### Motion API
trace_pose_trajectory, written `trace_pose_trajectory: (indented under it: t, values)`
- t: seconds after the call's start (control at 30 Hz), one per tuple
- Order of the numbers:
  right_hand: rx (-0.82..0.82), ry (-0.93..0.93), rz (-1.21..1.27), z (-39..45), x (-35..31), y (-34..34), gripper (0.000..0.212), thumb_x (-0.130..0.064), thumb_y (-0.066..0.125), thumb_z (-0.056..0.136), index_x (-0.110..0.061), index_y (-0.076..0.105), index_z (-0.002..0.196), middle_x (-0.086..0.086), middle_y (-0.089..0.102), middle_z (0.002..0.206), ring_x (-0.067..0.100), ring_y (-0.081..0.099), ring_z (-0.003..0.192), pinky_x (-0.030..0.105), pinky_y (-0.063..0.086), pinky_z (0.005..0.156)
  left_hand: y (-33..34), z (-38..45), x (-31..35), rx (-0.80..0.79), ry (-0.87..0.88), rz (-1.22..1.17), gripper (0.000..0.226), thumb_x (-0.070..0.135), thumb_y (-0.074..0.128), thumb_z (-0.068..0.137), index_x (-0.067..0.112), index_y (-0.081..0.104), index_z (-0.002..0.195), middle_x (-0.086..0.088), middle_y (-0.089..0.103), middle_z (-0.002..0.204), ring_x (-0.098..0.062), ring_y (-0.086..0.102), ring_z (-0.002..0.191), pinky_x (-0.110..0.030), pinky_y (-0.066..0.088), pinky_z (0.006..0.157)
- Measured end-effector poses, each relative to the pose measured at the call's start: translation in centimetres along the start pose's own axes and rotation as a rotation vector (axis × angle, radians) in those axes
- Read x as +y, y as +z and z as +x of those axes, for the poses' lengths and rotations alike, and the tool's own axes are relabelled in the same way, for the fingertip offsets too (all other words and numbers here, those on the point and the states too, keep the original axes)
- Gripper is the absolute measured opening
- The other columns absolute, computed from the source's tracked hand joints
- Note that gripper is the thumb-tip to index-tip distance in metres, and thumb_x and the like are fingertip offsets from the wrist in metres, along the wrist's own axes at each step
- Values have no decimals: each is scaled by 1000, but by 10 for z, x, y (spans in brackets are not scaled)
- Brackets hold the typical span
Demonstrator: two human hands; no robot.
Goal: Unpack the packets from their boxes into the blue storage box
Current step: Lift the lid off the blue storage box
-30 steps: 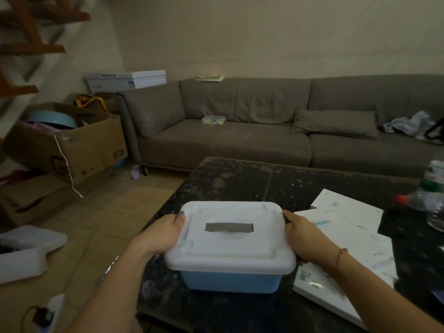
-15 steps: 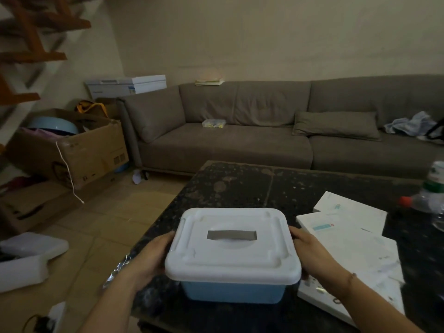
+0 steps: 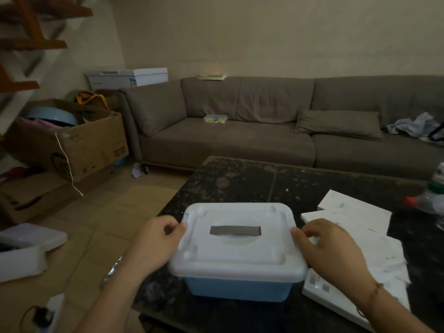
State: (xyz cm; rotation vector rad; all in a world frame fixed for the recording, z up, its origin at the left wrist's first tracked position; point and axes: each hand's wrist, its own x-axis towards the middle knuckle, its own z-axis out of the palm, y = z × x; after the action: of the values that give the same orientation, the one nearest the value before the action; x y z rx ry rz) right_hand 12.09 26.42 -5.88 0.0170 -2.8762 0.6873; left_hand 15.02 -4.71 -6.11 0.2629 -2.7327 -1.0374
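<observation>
Blue storage box point(image 3: 236, 288), smooth plastic, rounded white lid point(image 3: 237, 241) on, lower centre. Left hand point(image 3: 153, 243) and right hand point(image 3: 329, 248) pinch opposite lid edges with curled fingers.

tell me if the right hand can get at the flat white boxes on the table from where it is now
Probably yes. The right hand grips the right edge of the white lid, and the flat white boxes lie just beside and partly under it on the table, with nothing between them.
</observation>
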Motion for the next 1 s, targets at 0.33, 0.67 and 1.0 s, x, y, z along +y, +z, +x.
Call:
trace_pose_trajectory:
  t: [0.33, 0.67, 1.0]
  values:
    - [-20, 67, -25, 2, 1, 2, 30, -56, 52, 89, -35, 72, 89, -19, 61, 78, 1, 58, 63, 14, 38, 54, -10, -6, 6, -61, -132, -242, 13, 24, 74, 83, 34, 67, 85, 12, 70, 89, -5, 66, 85, -22, 51, 69]
    - [7, 123, 280, 4, -19, -22, 21, -50, 57, 88, -32, 68, 84, -12, 63, 73, 6, 60, 67, 21, 42, 55, -41, -3, 32, -22, -95, -393, 18, 24, 71, 83, 40, 68, 91, 13, 72, 97, -9, 67, 93, -38, 54, 88]
    - [-200, 187, 790, 138, -53, -17, 55, -25, 63, 91, -22, 36, 139, 2, 51, 116, 27, 62, 93, 35, 58, 59, -27, 120, 51, -76, -99, -651, 35, 35, 52, 97, 18, 59, 126, -1, 71, 112, -16, 67, 103, -32, 52, 84]
